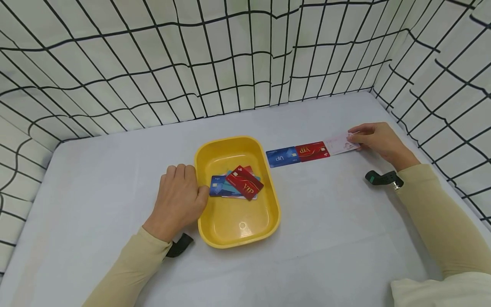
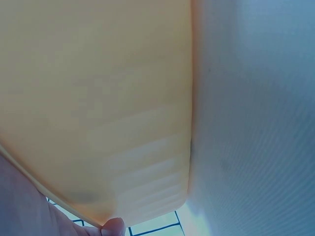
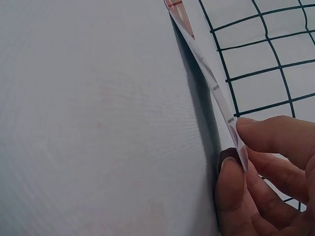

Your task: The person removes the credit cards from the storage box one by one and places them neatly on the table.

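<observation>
Apparently, I have the blue card (image 1: 283, 157) and red card (image 1: 312, 152) down beside the yellow tray (image 1: 230, 236), right hand (image 1: 377, 140) pinching the pale card (image 1: 338, 145) at row's end, left hand (image 1: 178, 198) gripping the tray, its card pile (image 1: 244, 183) seemingly left.

Yellow tray (image 1: 234, 224) sits upright, left hand (image 1: 178, 200) gripping its left rim; loose card stack inside, a bit above tray centre: top red card (image 1: 244, 183) face up and skewed, over a light-blue card (image 1: 229, 188) and a dark-blue card (image 1: 216, 186), with other edges poking out. Right of tray, near its upper corner, end-to-end row leading away: blue VIP card (image 1: 283, 157) just beside the rim, then red VIP card (image 1: 312, 152), both flat with lettering upside down. Farthest from tray: pale pink card (image 1: 337, 144), outer end pinched and lifted by right hand (image 1: 379, 140), so tilted.
</observation>
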Available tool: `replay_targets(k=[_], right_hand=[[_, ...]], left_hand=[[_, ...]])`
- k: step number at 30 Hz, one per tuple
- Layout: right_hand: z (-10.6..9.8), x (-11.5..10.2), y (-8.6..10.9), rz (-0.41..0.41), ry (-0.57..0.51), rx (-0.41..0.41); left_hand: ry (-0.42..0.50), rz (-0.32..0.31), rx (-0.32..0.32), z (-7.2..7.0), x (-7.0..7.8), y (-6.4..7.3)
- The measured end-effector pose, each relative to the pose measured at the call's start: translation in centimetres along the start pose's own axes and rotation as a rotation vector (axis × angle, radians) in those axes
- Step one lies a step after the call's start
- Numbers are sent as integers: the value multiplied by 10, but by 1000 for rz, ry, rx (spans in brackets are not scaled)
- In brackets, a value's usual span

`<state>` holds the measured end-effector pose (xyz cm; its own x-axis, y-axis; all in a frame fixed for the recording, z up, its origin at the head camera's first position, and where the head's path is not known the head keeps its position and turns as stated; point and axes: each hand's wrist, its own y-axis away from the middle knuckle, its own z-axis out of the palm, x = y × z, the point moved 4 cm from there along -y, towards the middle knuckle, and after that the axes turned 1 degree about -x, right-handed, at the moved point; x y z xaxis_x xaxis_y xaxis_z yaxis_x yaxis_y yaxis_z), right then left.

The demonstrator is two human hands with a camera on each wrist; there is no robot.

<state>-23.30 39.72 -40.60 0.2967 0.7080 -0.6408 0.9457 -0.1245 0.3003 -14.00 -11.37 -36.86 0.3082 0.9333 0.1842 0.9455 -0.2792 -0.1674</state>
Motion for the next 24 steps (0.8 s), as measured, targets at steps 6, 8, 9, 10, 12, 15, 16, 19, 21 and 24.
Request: replay_targets(k=[6,8,9,10,12,15,16,19,21,24], right_hand=[[-2,-3,1,-3,22,-1],[-2,-4,1,-10,35,4],[-2,-5,2,-12,42,8],[-3,-6,2,-15,48,13],[-4,-7,1,-16,62,28],[-5,-7,1,-5,67,44],[-5,-8,2,0,66,47],[-5,-8,2,8,67,48],[-5,-8,3,7,68,46],[-4,-8,4,0,73,43]], left_hand=[[7,1,2,1,0,0],[7,3,4,1,0,1],[7,4,6,1,0,1],[7,5,8,1,0,1],[8,4,8,1,0,1],[9,2,5,1,0,1],[9,1,3,1,0,1],[8,-1,2,1,0,1],[6,2,6,1,0,1],[2,6,12,0,0,1]])
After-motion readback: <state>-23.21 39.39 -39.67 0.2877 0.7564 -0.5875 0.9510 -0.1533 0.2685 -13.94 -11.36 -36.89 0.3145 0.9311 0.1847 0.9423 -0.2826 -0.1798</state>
